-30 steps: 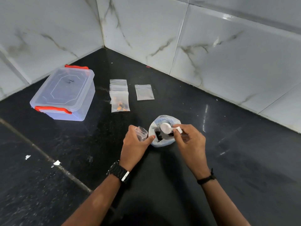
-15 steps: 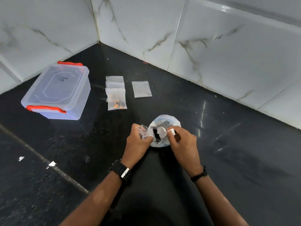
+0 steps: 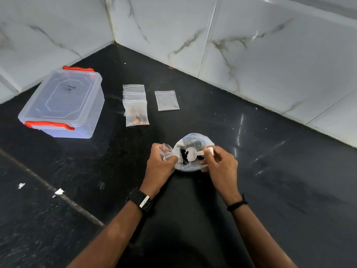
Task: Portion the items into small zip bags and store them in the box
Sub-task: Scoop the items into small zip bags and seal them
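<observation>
Storage box: clear plastic, orange latches, lid on; set at the far left, well apart from the work, presumably kept for the filled portions.

Supply bag: clear plastic, mouth rolled open, dark pieces within; stood upright between both hands so it can be scooped from.

Zip bags, stacked: laid overlapping near the box, the nearest one holding orange-brown pieces. One empty zip bag lies just beside them.

Small zip bag: pinched in the curled fingers of the left hand, mouth held beside the supply bag to receive a portion.

White scoop: handle pinched by the right hand, bowl lowered into the supply bag.
</observation>
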